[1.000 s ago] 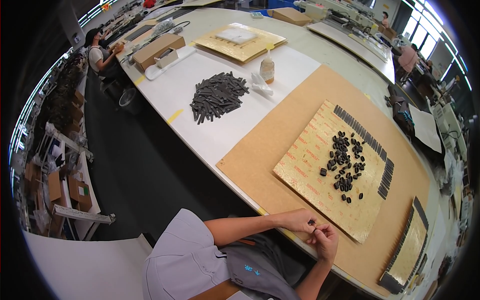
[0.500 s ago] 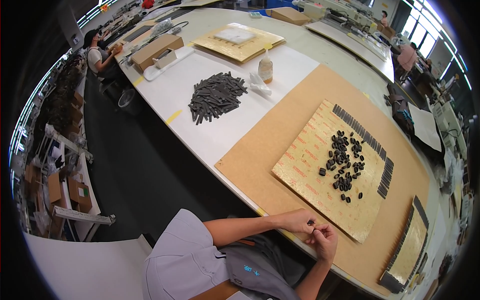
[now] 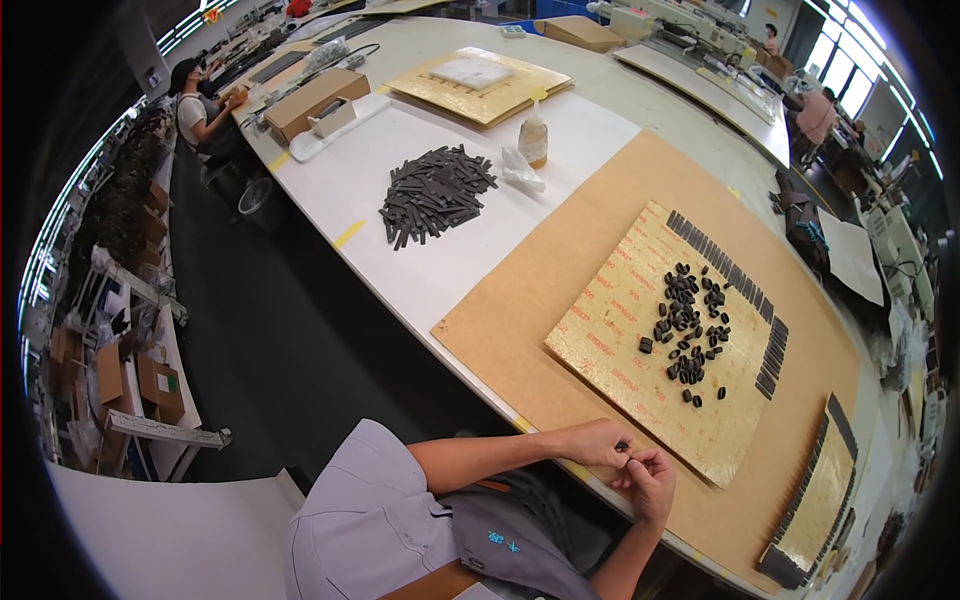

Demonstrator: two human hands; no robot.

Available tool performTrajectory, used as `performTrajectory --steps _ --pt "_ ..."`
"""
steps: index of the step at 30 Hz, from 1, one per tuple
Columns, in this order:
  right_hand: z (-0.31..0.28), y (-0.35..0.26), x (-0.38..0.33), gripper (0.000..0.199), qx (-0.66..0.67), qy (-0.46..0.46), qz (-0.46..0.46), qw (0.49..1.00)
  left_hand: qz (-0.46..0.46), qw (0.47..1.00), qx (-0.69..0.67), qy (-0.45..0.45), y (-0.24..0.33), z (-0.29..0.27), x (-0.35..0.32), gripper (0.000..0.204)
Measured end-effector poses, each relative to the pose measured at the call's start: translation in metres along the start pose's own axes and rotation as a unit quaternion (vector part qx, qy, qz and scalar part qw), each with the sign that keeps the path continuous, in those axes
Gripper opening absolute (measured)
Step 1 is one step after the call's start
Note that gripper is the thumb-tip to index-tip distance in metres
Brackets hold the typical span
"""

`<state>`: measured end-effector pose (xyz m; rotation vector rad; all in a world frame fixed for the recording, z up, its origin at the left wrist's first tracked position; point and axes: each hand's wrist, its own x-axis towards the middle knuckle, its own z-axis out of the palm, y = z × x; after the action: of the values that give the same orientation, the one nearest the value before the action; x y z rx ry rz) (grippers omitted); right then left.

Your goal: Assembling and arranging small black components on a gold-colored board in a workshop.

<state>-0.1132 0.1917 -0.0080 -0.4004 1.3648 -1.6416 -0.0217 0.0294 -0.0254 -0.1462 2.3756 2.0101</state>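
Both my hands, left hand (image 3: 598, 442) and right hand (image 3: 650, 480), pinched one small black piece (image 3: 623, 446) beside the yellow board (image 3: 620, 350); loose black pieces (image 3: 690, 320) sat scattered there, on a long brown-topped workshop table (image 3: 520, 320).

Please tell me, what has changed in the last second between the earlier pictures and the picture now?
Nothing visibly changed. The left hand and right hand stay together at the table edge, pinching a small black piece. The loose black pieces on the yellow board lie as before.
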Motion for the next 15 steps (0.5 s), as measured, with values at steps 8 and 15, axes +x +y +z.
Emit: performTrajectory --steps 8,15 --pt "0.0007 -0.0024 -0.0003 0.005 -0.007 0.003 -0.002 1.0 0.001 1.0 -0.004 0.003 0.0037 -0.0002 0.0001 0.02" --pt "0.0015 -0.0005 -0.0022 0.005 -0.013 0.01 0.007 1.0 -0.007 1.0 -0.018 0.003 0.0054 0.0003 -0.0033 0.02"
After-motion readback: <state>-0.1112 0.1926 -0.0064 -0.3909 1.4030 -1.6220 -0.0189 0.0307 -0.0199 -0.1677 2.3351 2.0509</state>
